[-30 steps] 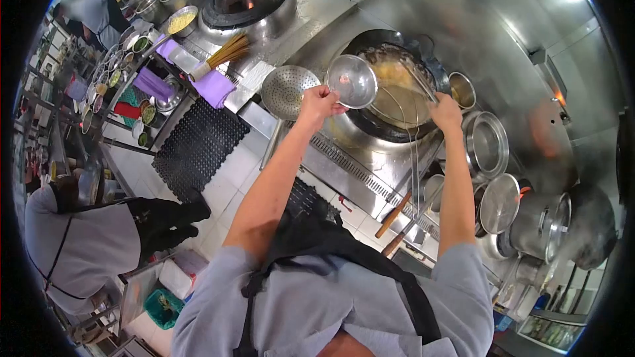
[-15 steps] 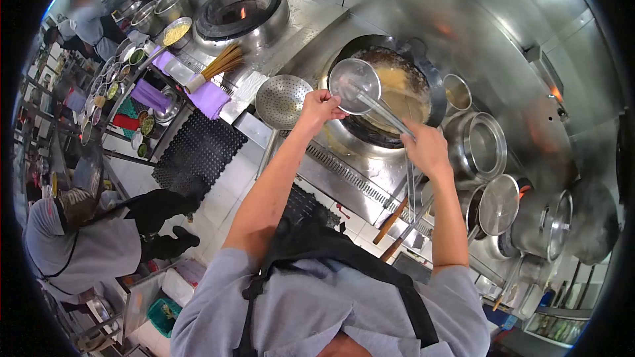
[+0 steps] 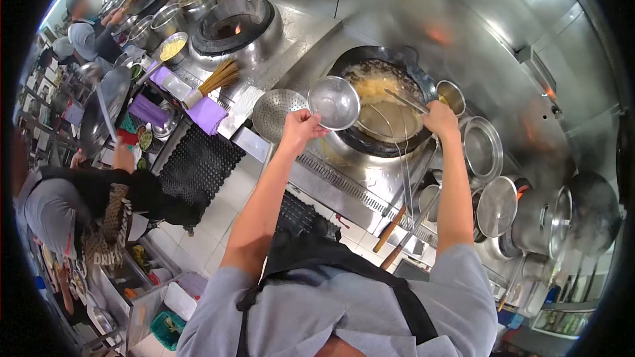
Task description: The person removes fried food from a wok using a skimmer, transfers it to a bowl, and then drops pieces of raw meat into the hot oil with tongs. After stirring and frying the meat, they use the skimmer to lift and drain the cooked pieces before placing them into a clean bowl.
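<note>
My left hand grips the rim of a small metal bowl, tilted at the wok's left edge. My right hand is closed on long metal tongs, whose tips hang over the wok. Inside the black wok, yellowish food sits in foaming oil. A round wire strainer rests in the wok's near part, its long handle running toward me. Left of the bowl lies a perforated metal ladle.
A second burner shows a flame at upper left. Metal pots and a mesh strainer stand at right. A bamboo brush lies on purple cloth. Another person carries a wok and ladle at left.
The tongs have left the bowl and moved right over the wok. The bowl has shifted slightly left and down. Oil foams more. The person at left now holds up a wok and ladle.
</note>
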A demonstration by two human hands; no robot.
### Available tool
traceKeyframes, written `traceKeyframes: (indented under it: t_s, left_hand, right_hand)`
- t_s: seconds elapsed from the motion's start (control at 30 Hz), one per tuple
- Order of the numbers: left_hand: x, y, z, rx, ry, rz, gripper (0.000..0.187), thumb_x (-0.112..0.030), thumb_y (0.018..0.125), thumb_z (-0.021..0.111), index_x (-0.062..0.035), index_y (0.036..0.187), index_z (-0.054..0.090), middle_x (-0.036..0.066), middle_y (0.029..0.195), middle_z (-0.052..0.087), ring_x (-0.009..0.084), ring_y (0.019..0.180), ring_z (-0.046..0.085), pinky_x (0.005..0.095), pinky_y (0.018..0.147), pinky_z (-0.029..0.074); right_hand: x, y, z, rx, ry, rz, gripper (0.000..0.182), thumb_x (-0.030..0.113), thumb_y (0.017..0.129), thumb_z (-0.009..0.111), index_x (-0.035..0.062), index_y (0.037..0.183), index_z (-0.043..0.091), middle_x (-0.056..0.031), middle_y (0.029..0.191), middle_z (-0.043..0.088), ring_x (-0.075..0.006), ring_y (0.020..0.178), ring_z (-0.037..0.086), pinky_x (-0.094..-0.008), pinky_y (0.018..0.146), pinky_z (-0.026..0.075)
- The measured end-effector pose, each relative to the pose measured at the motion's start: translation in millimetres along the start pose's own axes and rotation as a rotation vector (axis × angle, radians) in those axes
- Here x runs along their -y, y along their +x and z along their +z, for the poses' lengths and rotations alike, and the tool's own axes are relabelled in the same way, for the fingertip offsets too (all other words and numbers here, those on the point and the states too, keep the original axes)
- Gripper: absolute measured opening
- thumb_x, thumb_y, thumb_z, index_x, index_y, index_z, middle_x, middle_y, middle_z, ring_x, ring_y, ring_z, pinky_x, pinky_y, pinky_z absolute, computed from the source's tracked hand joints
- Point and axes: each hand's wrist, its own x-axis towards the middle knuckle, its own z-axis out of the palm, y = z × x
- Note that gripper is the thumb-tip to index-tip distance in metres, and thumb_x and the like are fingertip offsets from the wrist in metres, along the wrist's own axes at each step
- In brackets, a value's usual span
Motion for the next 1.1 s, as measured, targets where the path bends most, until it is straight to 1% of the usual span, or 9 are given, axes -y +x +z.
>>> traceKeyframes:
  t_s: [0.2,0.33,0.4,0.63,0.73,0.83,0.93,0.97,1.1]
  left_hand:
    - [6.5,-26.7,-12.3,0.021,0.076,-0.048,0.020,-0.010,0.094,0.063,0.0078,0.087,0.057,0.014,0.082,0.065,0.0260,0.073,0.072,0.0362,0.066,0.062]
    - [8.1,-59.7,-39.2,0.026,0.005,-0.064,0.019,-0.011,0.095,0.063,0.0069,0.091,0.058,0.014,0.085,0.066,0.0255,0.074,0.072,0.0353,0.067,0.063]
    - [6.8,-79.7,-48.7,0.006,0.031,-0.133,0.017,-0.011,0.096,0.062,0.0026,0.089,0.056,0.014,0.088,0.066,0.0258,0.075,0.072,0.0345,0.070,0.063]
    - [21.9,-108.4,-81.1,0.026,0.006,-0.178,0.017,-0.011,0.096,0.062,0.0032,0.088,0.056,0.015,0.085,0.067,0.0263,0.074,0.072,0.0349,0.067,0.063]
    - [32.7,-116.9,-93.4,0.007,0.036,-0.213,0.018,-0.012,0.096,0.063,0.0024,0.087,0.055,0.015,0.084,0.067,0.0274,0.074,0.073,0.0355,0.067,0.063]
    - [42.4,-123.0,-102.5,0.021,0.031,-0.209,0.018,-0.012,0.096,0.063,0.0021,0.087,0.056,0.016,0.084,0.067,0.0276,0.075,0.073,0.0358,0.067,0.063]
    - [42.2,-132.4,-107.0,0.037,0.004,-0.243,0.018,-0.012,0.096,0.063,0.0022,0.088,0.056,0.016,0.084,0.068,0.0269,0.076,0.073,0.0364,0.068,0.063]
    - [42.5,-135.5,-110.4,0.021,0.001,-0.244,0.018,-0.012,0.096,0.063,0.0021,0.087,0.056,0.016,0.084,0.068,0.0267,0.076,0.073,0.0363,0.068,0.063]
    - [34.4,-154.6,-121.8,-0.048,0.001,-0.250,0.019,-0.013,0.096,0.063,0.0035,0.089,0.057,0.017,0.086,0.069,0.0270,0.078,0.073,0.0358,0.068,0.062]
  right_hand:
    - [4.7,94.7,55.2,0.253,-0.024,0.069,0.038,0.019,0.079,0.064,0.0029,0.113,0.069,-0.0234,0.121,0.065,-0.0376,0.116,0.062,-0.0483,0.096,0.050]
    - [4.2,85.0,13.8,0.018,0.048,0.072,0.035,0.021,0.078,0.064,0.0020,0.106,0.070,-0.0232,0.113,0.068,-0.0368,0.110,0.064,-0.0455,0.093,0.051]
    - [-4.2,86.9,13.1,0.025,-0.020,0.064,0.035,0.022,0.078,0.065,0.0029,0.107,0.070,-0.0234,0.113,0.068,-0.0368,0.110,0.064,-0.0453,0.093,0.051]
    - [-14.6,79.1,-1.1,-0.039,-0.023,0.025,0.040,0.028,0.080,0.068,-0.0007,0.108,0.068,-0.0249,0.108,0.069,-0.0382,0.103,0.066,-0.0462,0.091,0.051]
    - [7.7,60.2,-27.4,0.138,-0.016,0.062,0.043,0.024,0.080,0.065,0.0023,0.117,0.063,-0.0242,0.120,0.065,-0.0382,0.117,0.061,-0.0471,0.097,0.049]
    - [32.1,69.1,-3.9,0.231,-0.119,-0.059,0.042,0.022,0.079,0.063,0.0020,0.117,0.063,-0.0251,0.121,0.064,-0.0376,0.117,0.061,-0.0460,0.096,0.050]
    - [65.6,76.3,38.2,0.262,-0.165,-0.032,0.042,0.021,0.079,0.062,0.0038,0.117,0.064,-0.0242,0.122,0.064,-0.0378,0.117,0.061,-0.0466,0.095,0.051]
    - [59.6,73.2,38.6,0.104,-0.105,-0.032,0.036,0.022,0.079,0.064,0.0057,0.111,0.067,-0.0240,0.117,0.066,-0.0361,0.113,0.063,-0.0476,0.095,0.050]
    - [29.5,65.8,4.4,0.015,-0.083,0.036,0.037,0.021,0.082,0.061,0.0075,0.116,0.067,-0.0201,0.117,0.067,-0.0367,0.112,0.063,-0.0472,0.095,0.050]
